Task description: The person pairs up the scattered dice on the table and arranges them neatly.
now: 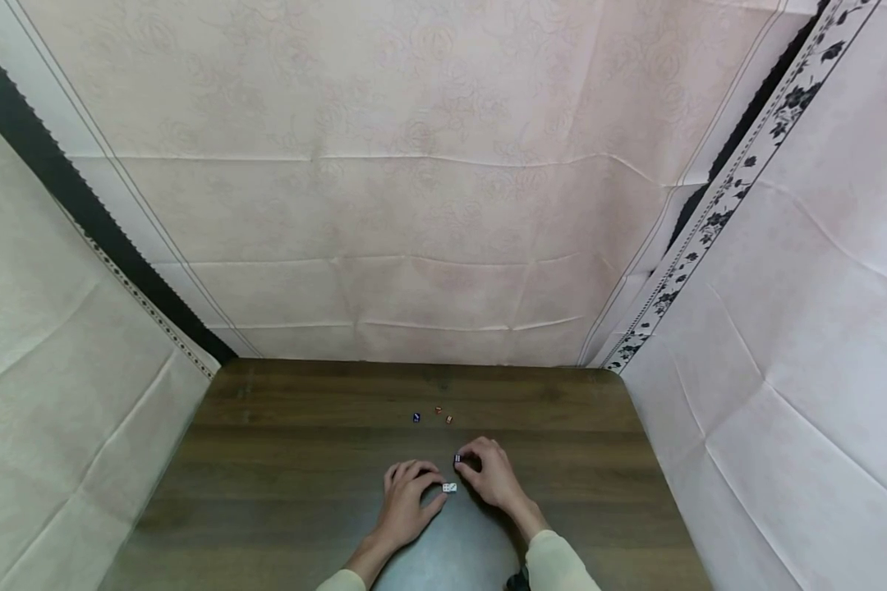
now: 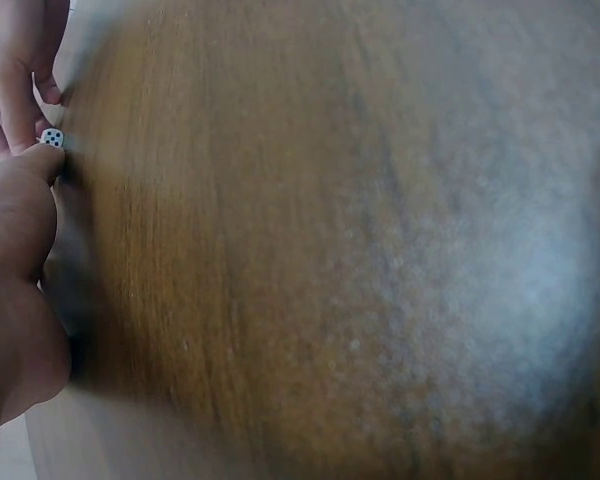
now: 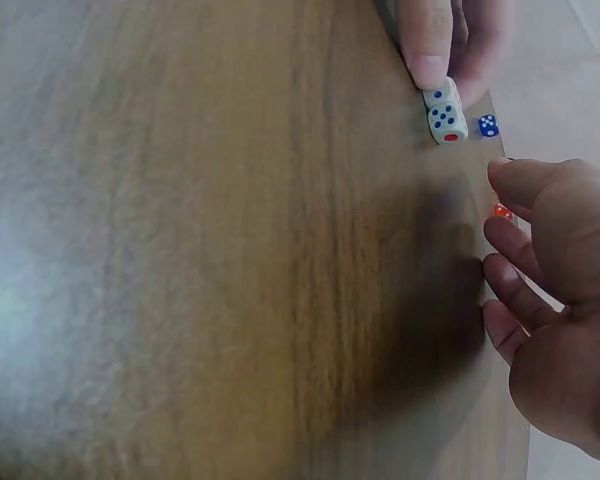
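Two white dice [image 1: 449, 487] sit side by side on the table at the fingertips of my left hand [image 1: 408, 502], whose thumb and forefinger pinch the near one. In the right wrist view these white dice [image 3: 447, 125] show blue pips and a red one. Just to the right and farther back, my right hand [image 1: 494, 474] pinches a dark die [image 1: 457, 459] between thumb and forefinger. That die is mostly hidden by the fingers in the right wrist view. From the left wrist, one white die [image 2: 52, 138] shows beyond the thumb.
Farther back on the wooden table [image 1: 303, 451] lie a blue die [image 1: 416, 418], a red die [image 1: 438, 410] and an orange-red die [image 1: 449, 419]. Pale cloth [image 1: 414, 205] hangs behind the table's back edge and along both sides.
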Available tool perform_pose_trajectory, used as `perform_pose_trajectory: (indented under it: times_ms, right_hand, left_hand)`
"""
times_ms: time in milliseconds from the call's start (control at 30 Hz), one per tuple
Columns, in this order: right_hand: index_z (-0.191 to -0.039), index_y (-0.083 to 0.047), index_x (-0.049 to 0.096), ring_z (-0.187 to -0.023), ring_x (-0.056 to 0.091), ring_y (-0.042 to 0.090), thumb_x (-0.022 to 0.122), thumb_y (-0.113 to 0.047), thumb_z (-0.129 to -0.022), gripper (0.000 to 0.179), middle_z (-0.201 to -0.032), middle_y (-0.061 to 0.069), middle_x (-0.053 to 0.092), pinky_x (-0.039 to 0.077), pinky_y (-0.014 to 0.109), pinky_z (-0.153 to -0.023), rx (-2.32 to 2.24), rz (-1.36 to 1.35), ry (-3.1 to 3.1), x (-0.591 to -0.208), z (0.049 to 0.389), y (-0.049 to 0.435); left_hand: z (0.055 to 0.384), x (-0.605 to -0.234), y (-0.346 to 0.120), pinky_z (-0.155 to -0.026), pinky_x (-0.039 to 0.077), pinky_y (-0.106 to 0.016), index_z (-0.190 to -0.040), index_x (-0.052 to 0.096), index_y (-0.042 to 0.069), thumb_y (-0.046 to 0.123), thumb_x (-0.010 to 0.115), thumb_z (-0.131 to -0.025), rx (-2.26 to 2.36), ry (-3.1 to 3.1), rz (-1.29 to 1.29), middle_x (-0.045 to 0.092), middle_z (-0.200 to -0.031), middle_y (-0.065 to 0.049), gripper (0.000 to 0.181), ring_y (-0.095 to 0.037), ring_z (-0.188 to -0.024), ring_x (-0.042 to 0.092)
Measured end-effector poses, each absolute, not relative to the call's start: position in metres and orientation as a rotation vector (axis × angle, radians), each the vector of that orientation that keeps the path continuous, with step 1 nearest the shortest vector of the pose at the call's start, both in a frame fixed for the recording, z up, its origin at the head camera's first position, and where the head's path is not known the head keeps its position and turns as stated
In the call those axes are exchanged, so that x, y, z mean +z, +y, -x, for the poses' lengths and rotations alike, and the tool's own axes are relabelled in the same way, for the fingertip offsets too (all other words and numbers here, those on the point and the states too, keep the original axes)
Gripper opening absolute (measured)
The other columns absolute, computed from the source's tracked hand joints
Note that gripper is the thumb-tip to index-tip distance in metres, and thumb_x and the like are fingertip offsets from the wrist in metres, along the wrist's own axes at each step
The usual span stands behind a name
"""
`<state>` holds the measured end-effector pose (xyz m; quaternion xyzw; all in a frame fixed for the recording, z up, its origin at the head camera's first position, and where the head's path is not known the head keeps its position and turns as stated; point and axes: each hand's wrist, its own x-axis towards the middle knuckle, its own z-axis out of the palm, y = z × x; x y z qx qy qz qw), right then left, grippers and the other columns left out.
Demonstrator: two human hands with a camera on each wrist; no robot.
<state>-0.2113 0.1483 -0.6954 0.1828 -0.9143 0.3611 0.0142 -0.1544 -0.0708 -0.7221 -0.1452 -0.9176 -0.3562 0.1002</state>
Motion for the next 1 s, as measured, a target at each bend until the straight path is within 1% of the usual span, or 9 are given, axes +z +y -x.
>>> perform_pose_trajectory:
  times_ms: [67,133,167,267,367,400,500,800,1000]
  right_hand:
    - [-0.113,-0.020,0.083,-0.116,0.072,0.021,0.083,-0.021,-0.105,0.009,-0.117,-0.004,0.078,0.053,0.058,-0.112,1.125,-0.586,-2.862,-0.6961,0.2101,0.1486]
    - [-0.113,-0.020,0.083,-0.117,0.071,0.023,0.083,-0.021,-0.105,0.008,-0.118,-0.003,0.077,0.053,0.061,-0.111,1.122,-0.602,-2.874,-0.6960,0.2084,0.1487]
    - [-0.113,-0.020,0.083,-0.117,0.072,0.023,0.083,-0.021,-0.105,0.008,-0.118,-0.003,0.077,0.052,0.063,-0.114,1.120,-0.611,-2.879,-0.6960,0.2078,0.1487]
    - [-0.114,-0.020,0.083,-0.116,0.071,0.023,0.082,-0.022,-0.105,0.009,-0.118,-0.003,0.077,0.054,0.059,-0.110,1.107,-0.629,-2.895,-0.6960,0.2062,0.1485]
    - [-0.115,-0.020,0.083,-0.114,0.069,0.021,0.083,-0.023,-0.105,0.010,-0.117,-0.004,0.076,0.055,0.051,-0.106,1.092,-0.637,-2.909,-0.6966,0.2060,0.1477]
    - [-0.115,-0.020,0.083,-0.113,0.069,0.020,0.083,-0.023,-0.105,0.010,-0.117,-0.004,0.076,0.056,0.048,-0.102,1.084,-0.637,-2.912,-0.6968,0.2059,0.1475]
    - [-0.114,-0.020,0.083,-0.112,0.067,0.019,0.084,-0.023,-0.105,0.010,-0.116,-0.004,0.075,0.055,0.045,-0.099,1.064,-0.635,-2.918,-0.6979,0.2060,0.1467]
    - [-0.113,-0.020,0.084,-0.107,0.063,0.016,0.086,-0.022,-0.103,0.011,-0.113,-0.005,0.073,0.049,0.048,-0.100,1.014,-0.630,-2.915,-0.7025,0.2076,0.1437]
    - [-0.114,-0.020,0.083,-0.106,0.062,0.016,0.086,-0.022,-0.102,0.012,-0.113,-0.004,0.072,0.049,0.049,-0.100,1.028,-0.617,-2.910,-0.7028,0.2067,0.1425]
  left_hand:
    - [0.1542,-0.7220,-0.0709,-0.114,0.035,-0.068,-0.107,0.085,0.026,0.022,0.095,-0.093,-1.064,-2.706,0.433,0.076,-0.123,0.007,0.018,-0.027,-0.125,0.065]
    - [0.1541,-0.7218,-0.0709,-0.113,0.035,-0.068,-0.107,0.085,0.026,0.022,0.095,-0.092,-1.063,-2.704,0.435,0.076,-0.123,0.007,0.018,-0.027,-0.124,0.065]
    - [0.1542,-0.7219,-0.0709,-0.113,0.035,-0.068,-0.107,0.085,0.026,0.022,0.095,-0.092,-1.060,-2.705,0.435,0.076,-0.122,0.007,0.018,-0.027,-0.124,0.065]
    - [0.1547,-0.7219,-0.0710,-0.113,0.036,-0.068,-0.107,0.085,0.026,0.023,0.095,-0.093,-1.055,-2.713,0.432,0.076,-0.123,0.007,0.018,-0.027,-0.124,0.065]
    - [0.1554,-0.7226,-0.0710,-0.113,0.036,-0.068,-0.108,0.085,0.026,0.023,0.095,-0.093,-1.051,-2.716,0.430,0.076,-0.123,0.007,0.018,-0.027,-0.125,0.065]
    - [0.1555,-0.7227,-0.0710,-0.113,0.036,-0.068,-0.108,0.085,0.026,0.023,0.095,-0.093,-1.053,-2.716,0.430,0.076,-0.124,0.007,0.018,-0.027,-0.125,0.065]
    - [0.1558,-0.7241,-0.0710,-0.113,0.036,-0.068,-0.108,0.085,0.027,0.024,0.095,-0.093,-1.057,-2.710,0.438,0.076,-0.124,0.007,0.019,-0.027,-0.125,0.065]
    - [0.1560,-0.7237,-0.0718,-0.113,0.036,-0.069,-0.110,0.085,0.029,0.026,0.095,-0.094,-1.056,-2.722,0.439,0.076,-0.124,0.008,0.019,-0.027,-0.125,0.065]
    - [0.1564,-0.7216,-0.0715,-0.113,0.036,-0.069,-0.109,0.085,0.028,0.024,0.094,-0.094,-1.051,-2.731,0.432,0.076,-0.124,0.008,0.018,-0.026,-0.125,0.065]
